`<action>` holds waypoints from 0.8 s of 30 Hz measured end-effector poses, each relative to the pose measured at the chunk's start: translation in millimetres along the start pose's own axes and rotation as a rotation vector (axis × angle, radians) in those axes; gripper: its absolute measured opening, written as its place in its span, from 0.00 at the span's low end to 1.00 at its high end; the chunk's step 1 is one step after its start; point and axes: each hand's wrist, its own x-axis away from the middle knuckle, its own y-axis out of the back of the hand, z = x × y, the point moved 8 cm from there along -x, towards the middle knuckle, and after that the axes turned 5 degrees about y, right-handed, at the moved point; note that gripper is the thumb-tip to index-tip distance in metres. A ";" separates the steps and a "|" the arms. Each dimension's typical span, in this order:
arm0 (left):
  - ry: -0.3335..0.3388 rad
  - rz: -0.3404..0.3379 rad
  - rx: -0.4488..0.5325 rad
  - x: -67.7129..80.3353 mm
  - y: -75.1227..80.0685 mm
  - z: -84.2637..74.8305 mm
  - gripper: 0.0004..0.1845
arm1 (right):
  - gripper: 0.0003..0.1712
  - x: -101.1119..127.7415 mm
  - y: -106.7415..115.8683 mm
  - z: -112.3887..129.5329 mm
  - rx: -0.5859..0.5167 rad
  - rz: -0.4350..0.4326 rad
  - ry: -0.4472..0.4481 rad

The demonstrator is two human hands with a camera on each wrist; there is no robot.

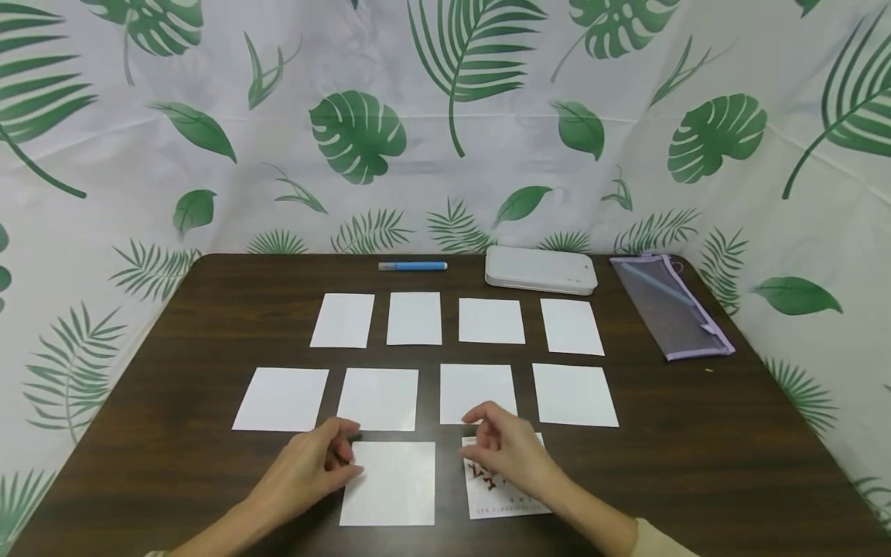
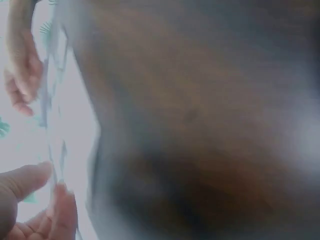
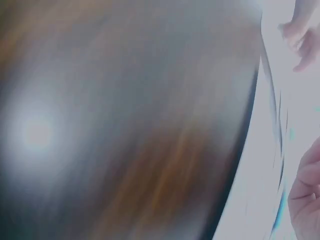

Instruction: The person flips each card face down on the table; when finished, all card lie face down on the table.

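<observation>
My left hand (image 1: 306,464) is at the left edge of a blank white square card (image 1: 393,487) in the front row, thumb and forefinger apart. Over a printed card (image 1: 504,507) with brown marks and small lettering hovers my right hand (image 1: 511,452), its thumb and forefinger also parted. It hides much of that print. Neither hand visibly holds anything. Both wrist views are blurred; the left one shows the left fingers (image 2: 62,212) beside a pale card edge, and the right one shows part of the right hand (image 3: 306,195) at its border.
Two rows of blank white cards (image 1: 379,398) lie beyond the hands. Along the back are a blue marker (image 1: 413,266), a white case (image 1: 541,270) and a mesh zip pouch (image 1: 668,309) with lilac edging. A leaf-printed cloth (image 1: 390,209) hangs behind the dark table (image 1: 174,464).
</observation>
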 end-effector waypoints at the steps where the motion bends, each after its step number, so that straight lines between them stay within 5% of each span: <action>1: -0.017 0.015 0.022 -3.6 -3.1 -7.0 0.23 | 0.19 2.8 11.2 -6.3 0.026 -0.023 -0.012; 9: -0.127 0.234 0.153 -30.2 -56.9 -64.0 0.26 | 0.22 33.0 60.0 -40.9 0.138 -0.026 -0.038; 17: -0.164 0.263 0.032 -46.1 -88.3 -81.7 0.29 | 0.29 39.5 60.5 -43.1 0.232 0.019 -0.023; 24: -0.187 0.253 -0.067 -52.3 -96.9 -86.2 0.30 | 0.28 40.4 59.3 -43.1 0.318 0.029 -0.035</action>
